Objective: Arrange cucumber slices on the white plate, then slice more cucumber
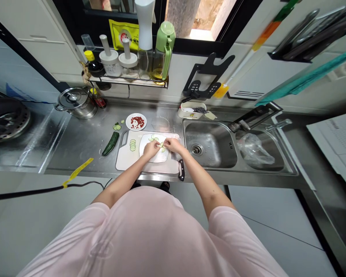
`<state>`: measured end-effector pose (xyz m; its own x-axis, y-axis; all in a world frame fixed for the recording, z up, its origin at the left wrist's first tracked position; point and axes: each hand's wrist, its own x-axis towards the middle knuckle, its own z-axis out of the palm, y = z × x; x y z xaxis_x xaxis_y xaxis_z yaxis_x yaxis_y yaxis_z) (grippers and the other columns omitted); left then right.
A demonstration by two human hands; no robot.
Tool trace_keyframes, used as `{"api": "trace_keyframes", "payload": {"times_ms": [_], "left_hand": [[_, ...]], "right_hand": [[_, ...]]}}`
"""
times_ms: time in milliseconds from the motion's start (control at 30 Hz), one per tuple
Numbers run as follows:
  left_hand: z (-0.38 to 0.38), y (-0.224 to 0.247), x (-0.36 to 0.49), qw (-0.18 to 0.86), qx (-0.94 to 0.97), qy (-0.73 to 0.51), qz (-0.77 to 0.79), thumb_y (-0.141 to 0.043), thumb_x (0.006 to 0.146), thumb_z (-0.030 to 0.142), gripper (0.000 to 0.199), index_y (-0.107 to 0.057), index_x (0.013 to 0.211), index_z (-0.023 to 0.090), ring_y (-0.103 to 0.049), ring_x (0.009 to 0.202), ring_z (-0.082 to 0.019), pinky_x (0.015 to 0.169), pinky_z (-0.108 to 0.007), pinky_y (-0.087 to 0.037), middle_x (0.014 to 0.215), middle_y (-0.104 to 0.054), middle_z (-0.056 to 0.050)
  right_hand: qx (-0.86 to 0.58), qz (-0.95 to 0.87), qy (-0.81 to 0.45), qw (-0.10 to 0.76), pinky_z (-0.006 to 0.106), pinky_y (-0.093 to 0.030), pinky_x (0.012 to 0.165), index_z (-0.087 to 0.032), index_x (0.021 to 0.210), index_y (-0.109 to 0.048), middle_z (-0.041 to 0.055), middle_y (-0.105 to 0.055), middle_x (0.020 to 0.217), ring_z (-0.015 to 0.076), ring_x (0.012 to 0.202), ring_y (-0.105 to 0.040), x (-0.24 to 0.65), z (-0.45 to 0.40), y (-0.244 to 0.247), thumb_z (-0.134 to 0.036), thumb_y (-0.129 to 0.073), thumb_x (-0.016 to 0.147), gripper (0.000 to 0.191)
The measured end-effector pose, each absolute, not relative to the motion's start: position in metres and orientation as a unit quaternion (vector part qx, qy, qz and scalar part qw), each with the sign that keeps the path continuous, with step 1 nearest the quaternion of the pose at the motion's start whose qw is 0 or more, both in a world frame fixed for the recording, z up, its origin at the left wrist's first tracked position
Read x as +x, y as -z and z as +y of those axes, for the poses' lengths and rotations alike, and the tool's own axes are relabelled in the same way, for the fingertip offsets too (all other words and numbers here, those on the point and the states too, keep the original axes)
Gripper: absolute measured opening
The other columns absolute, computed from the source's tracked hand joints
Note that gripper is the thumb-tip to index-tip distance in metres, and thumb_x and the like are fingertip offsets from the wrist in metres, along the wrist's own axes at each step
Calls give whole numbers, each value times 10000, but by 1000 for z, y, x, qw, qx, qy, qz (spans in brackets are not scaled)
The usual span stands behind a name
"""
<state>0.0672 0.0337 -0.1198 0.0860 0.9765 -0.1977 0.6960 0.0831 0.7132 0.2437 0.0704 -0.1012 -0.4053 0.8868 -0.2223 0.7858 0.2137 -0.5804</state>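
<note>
A square white plate [154,157] rests on a light cutting board [127,161], with thin cucumber slices [153,137] set out on it. Over the plate, my left hand [151,149] and my right hand [173,145] nearly meet, fingers pinched at a pale green cucumber slice [162,144] between them. More cucumber slices [132,145] overlap in a short row on the board's left. Left of the board lies a dark green cucumber [110,144], with cut bits [117,126] behind it. At the board's right edge is a knife with a black handle [181,170]; my right arm partly covers that side.
Behind the board stands a round plate of small red pieces [137,122]. A steel sink [213,146] is on the right, with a plastic bag [255,149] in its second basin. A lidded pot [76,102] stands back left, below a seasoning rack [132,79].
</note>
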Motion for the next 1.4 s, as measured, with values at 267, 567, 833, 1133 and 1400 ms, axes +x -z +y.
{"api": "trace_keyframes", "payload": {"times_ms": [267,567,833,1133,1400], "left_hand": [[31,121,72,313,685,-147,641,-571,798,246,214,-668,989,230,-603,816,-166,711,-240,-419,883,-676,-31],[31,128,74,261,728,-140,618,-538,819,212,219,-666,996,210,-562,961,-211,804,-294,-430,997,-626,-79],[30,132,73,255,735,-141,613,-519,835,209,211,-666,988,208,-543,987,-231,792,-308,-432,1006,-594,-85],[24,128,72,225,780,-124,570,-502,872,240,229,-674,1024,239,-502,1021,-211,806,-286,-411,1026,-574,-71],[24,133,69,219,805,-99,543,-414,918,274,296,-669,1070,279,-482,1009,-187,798,-260,-373,1038,-568,-60]], "right_hand": [[-540,-786,-297,53,185,-338,608,-176,858,-689,25,-677,800,115,683,-541,245,71,109,-205,-548,803,154],[-558,-785,-267,13,199,-343,646,-193,877,-691,45,-692,872,140,760,-570,240,68,107,-202,-532,808,173],[-554,-804,-217,-13,215,-324,644,-191,862,-684,66,-688,875,153,779,-569,237,64,105,-233,-491,854,198],[-557,-809,-186,-29,238,-337,676,-197,917,-665,82,-670,924,186,870,-564,235,63,108,-242,-503,870,174],[-558,-811,-171,-38,268,-354,733,-184,979,-642,112,-630,999,218,948,-520,234,61,108,-230,-500,882,179]]}}
